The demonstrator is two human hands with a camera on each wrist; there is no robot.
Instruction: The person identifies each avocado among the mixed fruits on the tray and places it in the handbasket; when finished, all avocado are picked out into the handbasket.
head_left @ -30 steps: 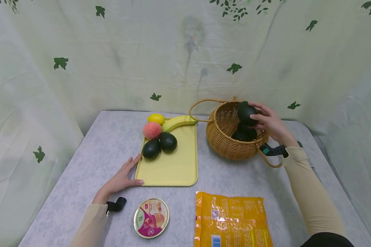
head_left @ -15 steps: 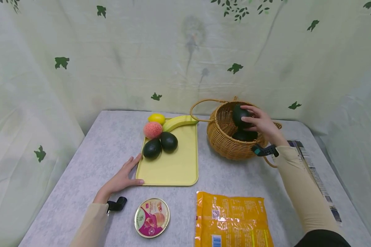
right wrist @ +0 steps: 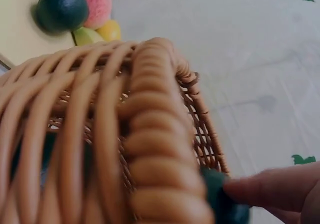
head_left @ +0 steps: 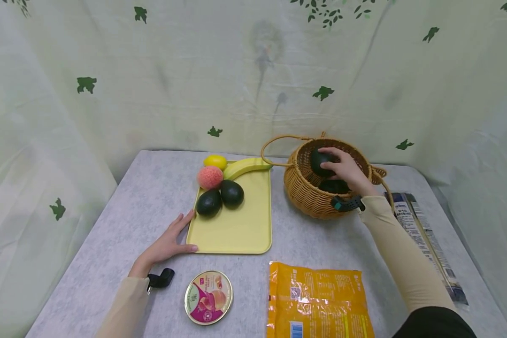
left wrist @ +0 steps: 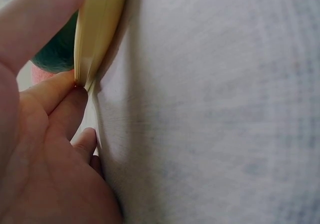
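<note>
My right hand grips a dark green avocado inside the mouth of the wicker basket. Below it in the basket lies another dark avocado, partly covered by the hand. In the right wrist view the basket's rim hides most of the gripped fruit. At the near left corner of the yellow tray, my left hand touches the edges with thumb and fingers spread. Two avocados, a pink bumpy fruit, a lemon and a banana are grouped toward the tray's far end.
A round tin stands near the front of the table, with an orange packet to its right. Behind the right forearm lies a dark and white printed packet. The basket's handle loop reaches over the banana's end.
My right hand has moved left and lower with the avocado, from the basket's right side toward its middle. The left hand stays at the tray corner.
</note>
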